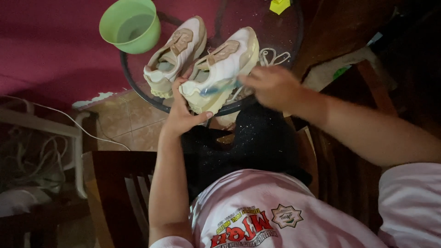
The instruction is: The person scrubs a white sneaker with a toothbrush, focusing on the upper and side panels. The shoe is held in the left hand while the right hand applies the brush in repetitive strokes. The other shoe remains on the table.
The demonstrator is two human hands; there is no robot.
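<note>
The left hand (180,112) grips the heel end of a white and beige shoe (220,69) at the near edge of the round glass tabletop (289,36); its fingers (177,89) run up the shoe's left side and the thumb presses under the heel, so they are closed around the shoe. The shoe lies with its toe pointing toward the far edge, its heel overhanging the near rim a little. The right hand (272,86) is blurred, just to the right of the shoe, and holds a pale blue brush (219,86) whose head lies across the shoe's opening; the fingers are curled around the handle, though the blur hides exactly how they pinch it. A second shoe (173,54) of the same kind lies just beside the first, to its left, toe also toward the far edge. A green bowl (131,25) stands at the far left edge of the tabletop, partly over the rim. White laces (273,57) lie loose on the glass to the right of the held shoe. A small yellow thing (279,5) sits at the far edge.
</note>
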